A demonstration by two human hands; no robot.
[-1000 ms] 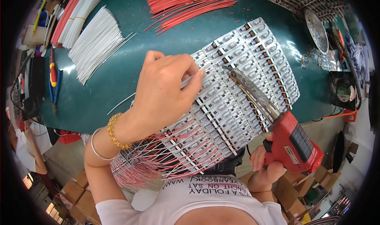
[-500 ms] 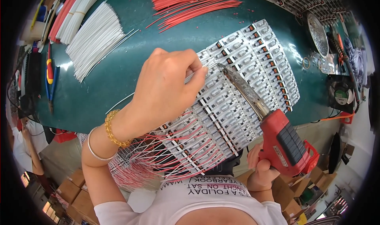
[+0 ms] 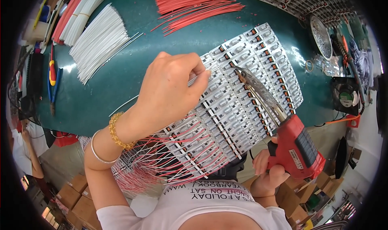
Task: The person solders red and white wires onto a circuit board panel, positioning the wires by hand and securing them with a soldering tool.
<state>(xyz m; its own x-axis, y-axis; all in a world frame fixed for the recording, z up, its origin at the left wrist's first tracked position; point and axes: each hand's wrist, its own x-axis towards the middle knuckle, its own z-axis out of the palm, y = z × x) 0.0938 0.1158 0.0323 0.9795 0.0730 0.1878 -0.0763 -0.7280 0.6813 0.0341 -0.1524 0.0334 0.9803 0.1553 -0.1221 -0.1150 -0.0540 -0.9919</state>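
Observation:
My left hand (image 3: 171, 90) is closed in a pinch over the panel of small circuit boards (image 3: 242, 104), its fingertips near the far left part. A white wire (image 3: 123, 105) runs out from under this hand toward the lower left. My right hand (image 3: 270, 173) grips the handle of a red and black soldering gun (image 3: 298, 149). Its dark metal tip points to the upper left, over the panel and a little right of my left fingertips. Red and white wires (image 3: 173, 149) trail from the panel's near left rows toward me. My left fingers partly hide the wire's end.
A bundle of white wires (image 3: 99, 44) lies at the left, red wires (image 3: 194, 5) at the back. Pliers (image 3: 54, 86) and a red-yellow screwdriver (image 3: 52, 70) lie far left. A metal dish (image 3: 321, 38), a fan (image 3: 346, 96) and more board panels (image 3: 299, 1) stand right.
The soldering gun has moved right, its tip drawing away from my left fingertips. A thin metal rod now shows apart from its barrel. My left hand stays pinched in nearly the same place.

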